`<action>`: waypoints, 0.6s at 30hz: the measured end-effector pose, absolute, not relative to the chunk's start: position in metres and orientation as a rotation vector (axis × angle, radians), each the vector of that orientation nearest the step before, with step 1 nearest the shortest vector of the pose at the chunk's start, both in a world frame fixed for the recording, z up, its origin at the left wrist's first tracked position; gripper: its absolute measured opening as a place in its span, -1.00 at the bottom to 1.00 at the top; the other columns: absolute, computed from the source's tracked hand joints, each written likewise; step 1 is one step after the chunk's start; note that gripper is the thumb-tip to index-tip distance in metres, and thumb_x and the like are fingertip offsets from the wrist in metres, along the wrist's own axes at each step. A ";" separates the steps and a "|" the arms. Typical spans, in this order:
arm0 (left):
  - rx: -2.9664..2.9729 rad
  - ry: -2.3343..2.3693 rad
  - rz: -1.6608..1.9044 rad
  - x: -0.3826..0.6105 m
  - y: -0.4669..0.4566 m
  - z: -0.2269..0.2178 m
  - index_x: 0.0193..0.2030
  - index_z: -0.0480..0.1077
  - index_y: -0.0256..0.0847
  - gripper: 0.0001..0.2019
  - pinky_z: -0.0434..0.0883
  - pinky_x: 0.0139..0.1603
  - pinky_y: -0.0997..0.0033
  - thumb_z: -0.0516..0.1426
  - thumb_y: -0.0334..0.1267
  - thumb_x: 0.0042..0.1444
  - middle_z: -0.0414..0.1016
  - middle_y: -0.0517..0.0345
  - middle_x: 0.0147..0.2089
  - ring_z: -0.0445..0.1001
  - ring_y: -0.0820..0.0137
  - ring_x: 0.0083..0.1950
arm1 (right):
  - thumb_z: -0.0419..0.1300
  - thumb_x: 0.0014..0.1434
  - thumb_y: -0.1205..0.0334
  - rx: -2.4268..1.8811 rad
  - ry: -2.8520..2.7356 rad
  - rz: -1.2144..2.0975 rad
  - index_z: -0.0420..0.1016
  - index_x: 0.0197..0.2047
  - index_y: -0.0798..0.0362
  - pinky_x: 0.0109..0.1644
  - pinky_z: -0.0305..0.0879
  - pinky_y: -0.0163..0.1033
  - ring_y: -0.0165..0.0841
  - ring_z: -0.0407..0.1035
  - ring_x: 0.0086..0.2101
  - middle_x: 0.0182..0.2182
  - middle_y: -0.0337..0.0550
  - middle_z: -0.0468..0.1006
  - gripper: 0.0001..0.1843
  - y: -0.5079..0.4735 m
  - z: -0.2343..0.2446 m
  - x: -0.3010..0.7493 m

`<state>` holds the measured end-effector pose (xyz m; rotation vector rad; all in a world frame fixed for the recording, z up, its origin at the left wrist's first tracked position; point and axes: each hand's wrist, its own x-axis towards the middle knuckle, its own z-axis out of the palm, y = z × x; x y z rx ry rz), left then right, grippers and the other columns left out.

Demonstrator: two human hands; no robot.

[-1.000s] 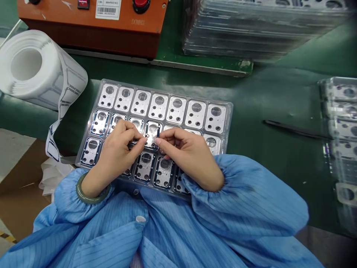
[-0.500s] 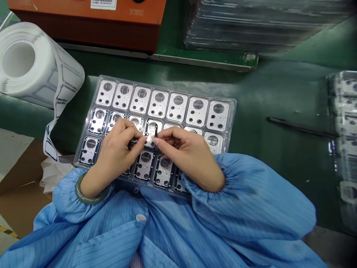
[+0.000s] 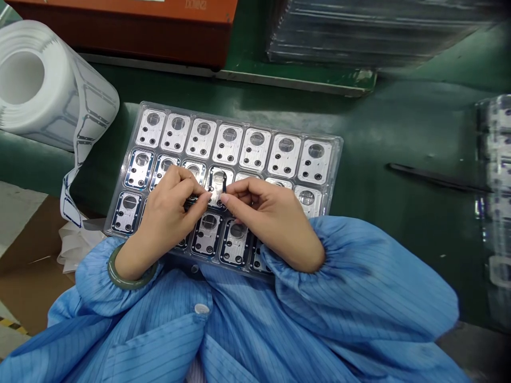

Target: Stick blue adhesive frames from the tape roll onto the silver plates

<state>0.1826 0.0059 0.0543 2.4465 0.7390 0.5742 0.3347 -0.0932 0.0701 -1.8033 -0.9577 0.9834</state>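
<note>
A clear plastic tray (image 3: 338,154) holds rows of silver metal plates, each with a round window and small dark holes. Over one plate (image 3: 217,183) in the middle row, both hands meet. My left hand (image 3: 171,205) pinches thumb and index finger at the lower left of a thin dark frame-shaped sticker (image 3: 224,182) lying around that plate. On its right side, my right hand (image 3: 269,213) pinches the same sticker. The fingertips partly hide its lower edge. Similar dark-blue frames edge the front-row plates and the left plates of the middle row; the back-row plates show none.
A large roll of frame stickers (image 3: 59,90) stands at left, its strip hanging down past the tray. Behind are an orange machine (image 3: 131,32) and stacked clear trays (image 3: 359,34). Black tweezers (image 3: 435,178) and another filled tray (image 3: 499,186) lie to the right.
The view has shifted slightly. Both hands keep their pinch over the same plate with barely any movement, and the dark frame's top edge shows a little more clearly.
</note>
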 end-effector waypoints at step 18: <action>2.487 0.688 0.540 0.181 0.009 0.055 -0.31 0.38 -0.19 -0.97 0.38 -0.23 0.35 0.14 -0.33 0.17 0.36 0.14 -0.25 0.41 0.39 -0.19 | 0.21 0.15 0.29 -1.841 -1.015 0.923 0.51 -0.34 0.08 -0.35 0.33 -0.26 -0.42 0.41 -0.46 -0.47 -0.24 0.55 -0.93 -0.094 0.069 0.332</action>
